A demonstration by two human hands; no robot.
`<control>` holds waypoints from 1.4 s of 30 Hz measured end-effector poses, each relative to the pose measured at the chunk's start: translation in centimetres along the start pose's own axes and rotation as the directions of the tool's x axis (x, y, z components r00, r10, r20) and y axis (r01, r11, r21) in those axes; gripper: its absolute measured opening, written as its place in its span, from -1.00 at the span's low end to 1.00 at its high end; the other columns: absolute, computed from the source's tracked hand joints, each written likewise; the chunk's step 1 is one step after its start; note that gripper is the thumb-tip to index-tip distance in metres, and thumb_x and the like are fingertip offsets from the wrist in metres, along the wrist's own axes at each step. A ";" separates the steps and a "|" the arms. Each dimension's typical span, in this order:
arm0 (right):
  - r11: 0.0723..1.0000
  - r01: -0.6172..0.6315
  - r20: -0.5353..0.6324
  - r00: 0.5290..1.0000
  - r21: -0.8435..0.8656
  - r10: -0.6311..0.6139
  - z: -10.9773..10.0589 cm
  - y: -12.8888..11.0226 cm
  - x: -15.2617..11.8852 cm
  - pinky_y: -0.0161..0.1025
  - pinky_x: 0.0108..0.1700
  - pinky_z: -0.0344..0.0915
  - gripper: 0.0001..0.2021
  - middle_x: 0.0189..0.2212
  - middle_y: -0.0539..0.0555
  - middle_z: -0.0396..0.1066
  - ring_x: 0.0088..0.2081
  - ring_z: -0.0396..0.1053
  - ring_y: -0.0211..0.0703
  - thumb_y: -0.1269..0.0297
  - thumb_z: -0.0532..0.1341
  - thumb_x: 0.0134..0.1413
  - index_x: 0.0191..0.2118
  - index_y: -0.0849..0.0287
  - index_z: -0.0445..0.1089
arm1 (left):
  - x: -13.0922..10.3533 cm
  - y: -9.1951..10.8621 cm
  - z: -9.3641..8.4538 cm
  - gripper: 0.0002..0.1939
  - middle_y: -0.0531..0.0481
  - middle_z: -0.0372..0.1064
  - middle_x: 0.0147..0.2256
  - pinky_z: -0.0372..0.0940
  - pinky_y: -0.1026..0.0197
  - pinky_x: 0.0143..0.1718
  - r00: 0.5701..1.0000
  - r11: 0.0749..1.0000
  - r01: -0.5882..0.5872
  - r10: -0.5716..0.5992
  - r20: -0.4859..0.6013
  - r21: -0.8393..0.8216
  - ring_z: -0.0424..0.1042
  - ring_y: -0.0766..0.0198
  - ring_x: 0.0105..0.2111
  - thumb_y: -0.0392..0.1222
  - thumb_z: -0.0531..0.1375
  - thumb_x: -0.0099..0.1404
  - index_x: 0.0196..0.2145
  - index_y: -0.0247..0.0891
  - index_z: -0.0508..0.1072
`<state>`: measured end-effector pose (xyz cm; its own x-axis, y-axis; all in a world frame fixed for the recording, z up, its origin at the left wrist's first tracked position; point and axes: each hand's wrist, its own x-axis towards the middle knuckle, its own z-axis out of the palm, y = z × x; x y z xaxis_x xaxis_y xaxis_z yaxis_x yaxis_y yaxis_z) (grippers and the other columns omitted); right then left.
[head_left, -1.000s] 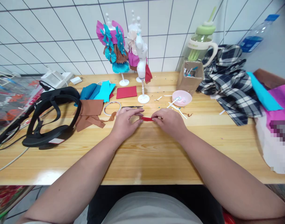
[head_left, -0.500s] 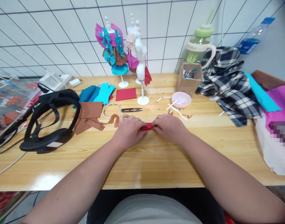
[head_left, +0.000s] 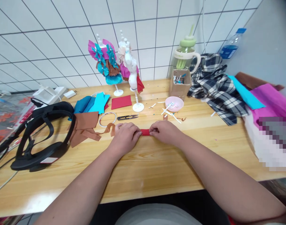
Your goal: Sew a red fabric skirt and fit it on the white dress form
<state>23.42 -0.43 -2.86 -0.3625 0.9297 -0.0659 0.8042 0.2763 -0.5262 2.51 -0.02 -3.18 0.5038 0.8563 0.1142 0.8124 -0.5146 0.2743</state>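
Between my two hands lies a small strip of folded red paper (head_left: 145, 132), low on the wooden table. My left hand (head_left: 125, 136) is closed, thumb and fingers pinching the strip's left end. At the right end, my right hand (head_left: 165, 132) pinches it with bent fingers. Both ends of the strip are hidden under the fingertips. Just beyond the left hand are black thread snips (head_left: 127, 117) and a ring of white wire (head_left: 107, 119). A flat red sheet (head_left: 121, 102) lies farther back.
White mannequin stands, one with a paper dress (head_left: 109, 62), stand at the back. A pink bowl (head_left: 174, 104), white scraps, a cardboard box (head_left: 179, 87) and a green-lidded jug (head_left: 185, 54) are right of centre. Brown paper (head_left: 84, 120) and a black headset (head_left: 42, 134) lie left; plaid cloth (head_left: 218, 89) lies right.
The view has tilted and shifted, so the table sits lower and farther left. My hands are slightly farther apart, and more of the red strip shows between them.
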 end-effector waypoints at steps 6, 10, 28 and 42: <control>0.996 -0.082 -0.005 0.997 0.036 0.082 -0.2 0.0 0.2 -0.32 -0.40 0.14 -0.87 -0.41 0.02 0.53 -0.41 0.37 -0.25 0.27 0.23 0.08 -0.39 0.14 0.52 | 0.1 -0.1 -0.1 -0.75 -0.02 0.45 -0.28 0.02 -0.08 0.00 1.000 1.000 -0.003 0.004 0.013 -0.001 0.39 0.12 -0.18 -0.08 0.04 0.35 -0.34 -0.16 0.48; 0.994 -0.108 0.005 0.994 0.033 0.108 -0.1 0.0 0.5 -0.34 -0.40 0.14 -0.88 -0.42 0.02 0.53 -0.40 0.38 -0.25 0.27 0.23 0.05 -0.43 0.14 0.49 | 0.4 -0.2 0.1 -0.74 -0.05 0.44 -0.26 0.06 -0.08 -0.04 0.999 0.999 0.041 -0.041 0.010 0.010 0.36 0.08 -0.17 -0.03 0.07 0.33 -0.37 -0.17 0.47; 1.000 -0.008 -0.143 0.990 0.002 0.008 0.1 0.7 0.2 -0.33 -0.33 0.17 -0.80 -0.29 0.04 0.45 -0.30 0.35 -0.22 0.45 0.22 -0.04 -0.22 0.18 0.36 | 1.3 -0.7 1.0 -0.79 -0.03 0.39 -0.27 0.14 -0.01 -0.14 0.990 0.991 0.132 -0.134 -0.051 -0.035 0.33 0.02 -0.14 0.03 0.17 0.23 -0.33 -0.15 0.43; 0.966 0.134 -0.044 0.988 -0.222 -0.148 0.1 0.4 0.1 -0.25 -0.25 0.18 -0.80 -0.29 0.08 0.51 -0.22 0.41 -0.13 0.31 0.16 0.15 -0.24 0.10 0.55 | 0.8 0.0 0.4 -0.68 -0.06 0.47 -0.09 -0.04 -0.12 0.12 0.990 0.996 0.004 -0.017 -0.142 -0.093 0.33 0.02 0.00 0.09 0.18 0.24 -0.12 -0.09 0.46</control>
<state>23.65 -0.23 -3.13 -0.4562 0.8885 0.0498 0.8324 0.4459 -0.3291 3.00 0.69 -3.49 0.4429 0.8627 0.2443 0.7833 -0.5048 0.3627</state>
